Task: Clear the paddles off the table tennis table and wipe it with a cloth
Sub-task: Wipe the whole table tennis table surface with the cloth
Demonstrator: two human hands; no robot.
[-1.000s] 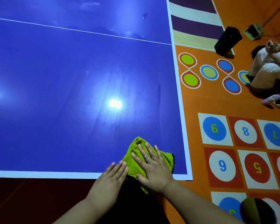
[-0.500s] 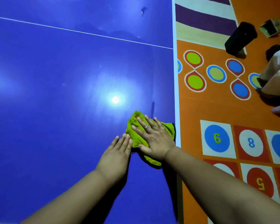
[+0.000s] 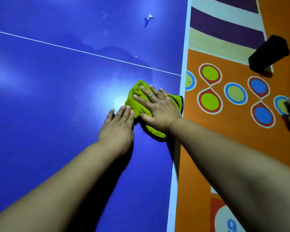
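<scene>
Numeral 9 (image 3: 231,225) on floor (image 3: 233,118); right hand (image 3: 157,109) presses cloth (image 3: 135,104).

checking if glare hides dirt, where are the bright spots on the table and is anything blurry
Head view: a reflection glares on the table just left of the green cloth, a fainter glow at far left; head view: shadows edge the left hand and right hand; no heavy blur.

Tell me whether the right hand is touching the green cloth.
Touching. The head view shows the right hand lying flat on the cloth, fingers spread across it.
</scene>
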